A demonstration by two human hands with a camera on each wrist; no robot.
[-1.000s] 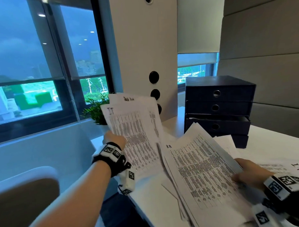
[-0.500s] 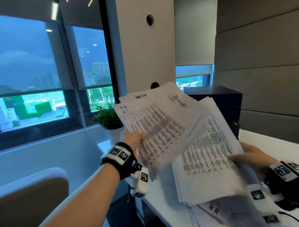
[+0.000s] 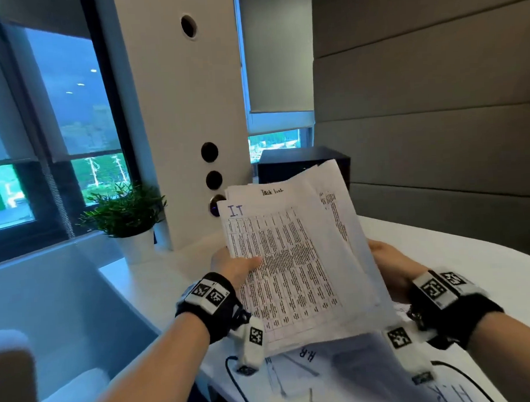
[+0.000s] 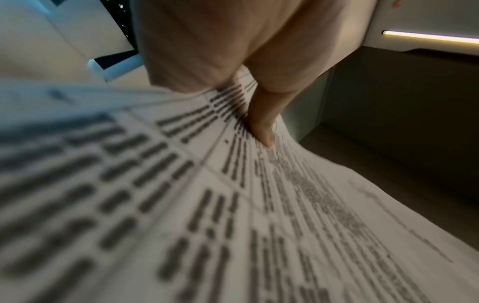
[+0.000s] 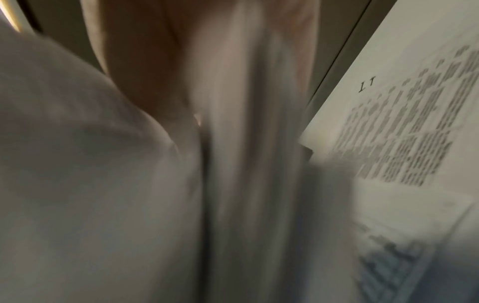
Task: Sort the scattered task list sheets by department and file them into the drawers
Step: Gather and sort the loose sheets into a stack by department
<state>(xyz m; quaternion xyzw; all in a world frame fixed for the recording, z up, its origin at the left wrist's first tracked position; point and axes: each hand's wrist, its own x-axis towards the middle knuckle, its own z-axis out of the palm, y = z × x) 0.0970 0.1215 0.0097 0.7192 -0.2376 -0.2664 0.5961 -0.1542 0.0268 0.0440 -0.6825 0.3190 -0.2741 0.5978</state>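
Observation:
Both hands hold one raised stack of printed task list sheets (image 3: 293, 260) above the white desk (image 3: 472, 258); its top sheet is headed "I.T". My left hand (image 3: 233, 267) grips the stack's left edge, thumb pressed on the print (image 4: 261, 127). My right hand (image 3: 388, 262) grips the right edge from behind, fingers mostly hidden by paper (image 5: 233, 164). More sheets marked "H.R" (image 3: 325, 368) lie on the desk under the stack, and an "IT" sheet (image 5: 414, 123) lies beside the right hand. The dark drawer unit (image 3: 304, 165) stands behind the stack, mostly hidden.
A potted plant (image 3: 124, 213) sits at the desk's far left corner beside a white column (image 3: 175, 113). Black cables (image 3: 235, 381) run across the near desk edge. A chair back (image 3: 10, 376) is at lower left. Padded wall panels (image 3: 435, 102) close the right side.
The two separate bundles, one in each hand, have come together into a single stack held upright between both hands. The head has turned so the drawers now sit behind the paper.

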